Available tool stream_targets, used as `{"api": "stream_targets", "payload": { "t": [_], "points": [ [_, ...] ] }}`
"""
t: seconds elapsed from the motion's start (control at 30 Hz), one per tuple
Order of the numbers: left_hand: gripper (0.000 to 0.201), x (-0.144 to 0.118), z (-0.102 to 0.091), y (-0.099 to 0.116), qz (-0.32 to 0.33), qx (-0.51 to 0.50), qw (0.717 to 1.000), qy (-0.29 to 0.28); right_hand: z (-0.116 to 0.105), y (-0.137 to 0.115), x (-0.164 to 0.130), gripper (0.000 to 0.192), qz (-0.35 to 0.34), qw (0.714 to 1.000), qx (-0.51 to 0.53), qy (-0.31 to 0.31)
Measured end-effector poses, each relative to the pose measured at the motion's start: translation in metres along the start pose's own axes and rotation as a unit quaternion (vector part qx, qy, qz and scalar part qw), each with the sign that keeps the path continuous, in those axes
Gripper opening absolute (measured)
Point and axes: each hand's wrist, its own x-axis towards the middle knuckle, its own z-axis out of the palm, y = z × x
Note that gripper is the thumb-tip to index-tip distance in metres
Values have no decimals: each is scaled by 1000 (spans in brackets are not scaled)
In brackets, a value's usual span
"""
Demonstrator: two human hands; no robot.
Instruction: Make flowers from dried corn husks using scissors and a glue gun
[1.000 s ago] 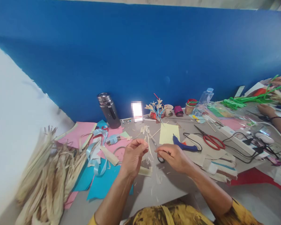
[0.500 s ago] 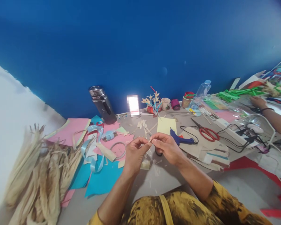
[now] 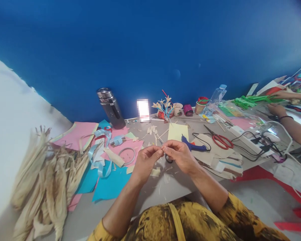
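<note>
My left hand (image 3: 145,163) and right hand (image 3: 182,156) meet at the fingertips in the centre of the frame, pinching a tiny pale piece (image 3: 163,147), mostly hidden between them. A black loop handle (image 3: 169,159) shows just beside my right hand; right of centre lies a blue glue gun (image 3: 195,147). Any print on the paper cup (image 3: 178,109), above centre, is too small to read.
</note>
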Motion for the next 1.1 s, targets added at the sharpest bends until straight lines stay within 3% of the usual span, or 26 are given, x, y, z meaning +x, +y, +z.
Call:
{"api": "stream_targets", "payload": {
  "t": [0.27,0.47,0.53,0.67,0.83,0.97,1.1],
  "points": [
    [29,-5,6,-2,-68,-94,993,-20,-2,-3,-9,29,-13,999,10,-45],
    [34,-8,10,2,-170,-193,955,-146,-1,-11,-15,32,-6,992,48,-114],
    [33,-9,10,2,-198,-221,941,-165,-3,-11,-15,32,5,990,55,-129],
    [27,-8,11,-2,-168,-232,953,-97,-9,-8,-9,30,6,988,52,-144],
    [24,-5,12,-7,-40,-97,994,29,-7,-2,-4,37,4,997,35,-69],
    [17,-4,10,-9,-1,5,999,54,-5,1,-3,34,21,999,25,-22],
    [17,-4,8,-10,-15,13,999,46,-8,3,-2,31,26,999,11,-43]
  ]
}}
